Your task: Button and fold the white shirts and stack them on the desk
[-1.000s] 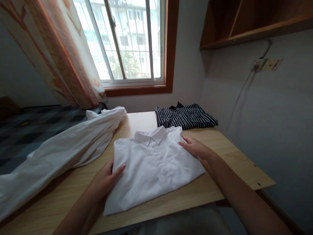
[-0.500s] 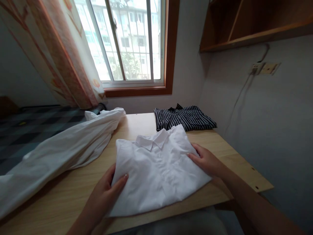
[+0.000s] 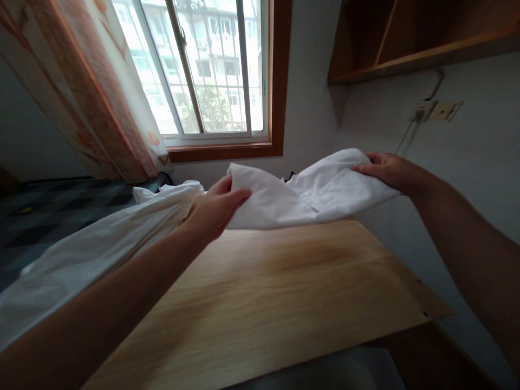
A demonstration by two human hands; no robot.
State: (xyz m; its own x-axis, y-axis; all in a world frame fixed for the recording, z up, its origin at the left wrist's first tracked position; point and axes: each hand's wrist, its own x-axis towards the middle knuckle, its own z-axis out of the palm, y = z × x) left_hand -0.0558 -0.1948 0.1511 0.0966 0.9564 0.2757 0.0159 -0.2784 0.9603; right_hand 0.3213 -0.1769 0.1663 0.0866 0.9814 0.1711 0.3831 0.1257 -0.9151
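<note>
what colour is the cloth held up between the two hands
The cloth is plain white, seen best in the head view.

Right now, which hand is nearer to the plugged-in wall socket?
Right. The right hand grips the right side of the white shirt, below and left of the wall socket in view; the left hand grips its left side, farther away.

Pale wooden table with rumpled white garment at left
</note>
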